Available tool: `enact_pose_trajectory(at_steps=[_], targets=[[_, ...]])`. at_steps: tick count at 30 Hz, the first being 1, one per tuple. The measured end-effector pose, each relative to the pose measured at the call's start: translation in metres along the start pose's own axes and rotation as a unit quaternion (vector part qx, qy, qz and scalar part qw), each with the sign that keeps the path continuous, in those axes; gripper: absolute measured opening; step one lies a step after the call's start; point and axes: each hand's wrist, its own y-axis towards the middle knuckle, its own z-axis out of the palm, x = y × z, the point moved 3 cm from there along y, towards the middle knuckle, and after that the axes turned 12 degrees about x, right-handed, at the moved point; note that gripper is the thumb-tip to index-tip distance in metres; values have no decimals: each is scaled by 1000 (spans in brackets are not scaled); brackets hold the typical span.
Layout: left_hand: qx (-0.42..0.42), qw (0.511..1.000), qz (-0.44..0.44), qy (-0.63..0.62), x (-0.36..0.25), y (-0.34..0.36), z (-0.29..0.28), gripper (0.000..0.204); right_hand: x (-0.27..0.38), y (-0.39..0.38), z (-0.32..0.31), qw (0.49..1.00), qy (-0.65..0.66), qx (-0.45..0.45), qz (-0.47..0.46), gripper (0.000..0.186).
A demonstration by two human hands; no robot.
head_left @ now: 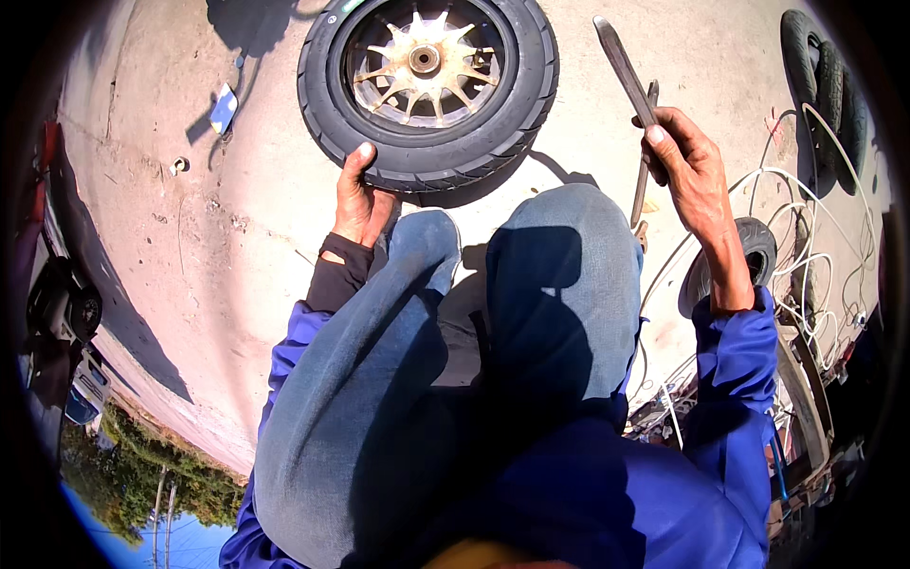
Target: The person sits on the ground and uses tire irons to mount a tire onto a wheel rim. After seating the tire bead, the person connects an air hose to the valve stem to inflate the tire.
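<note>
The spoked wheel (424, 59), fitted with a black tyre (431, 156), is located at the concrete ground (142, 256) ahead of the knees (566, 256), its far edge cut off by the view. The tyre's near-left edge is held by the left hand (363, 201), the thumb laid on it and the partly hidden fingers curled beneath. By the right hand (690, 166), 1 flat metal bar (626, 71) is gripped between closed thumb and fingers, raised and slanted toward the upper left. White hoses (810, 256) and 1 small tyre (758, 248) are noted near the right forearm (728, 270), with further tyres (828, 100) grouped beyond
</note>
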Motion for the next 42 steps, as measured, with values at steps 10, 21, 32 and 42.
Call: enact_pose_trajectory(at_steps=[10, 21, 32, 42], targets=[[22, 995, 54, -83, 8, -5, 19, 74, 109, 110, 61, 862, -484, 129, -83, 39], [33, 993, 65, -88, 0, 1, 10, 68, 113, 182, 72, 968, 226, 32, -104, 14], [-8, 996, 56, -64, -3, 3, 14, 65, 49, 191, 131, 975, 218, -7, -40, 18], [-22, 996, 53, -64, -4, 5, 14, 71, 42, 206, 151, 970, 244, 15, -2, 18]])
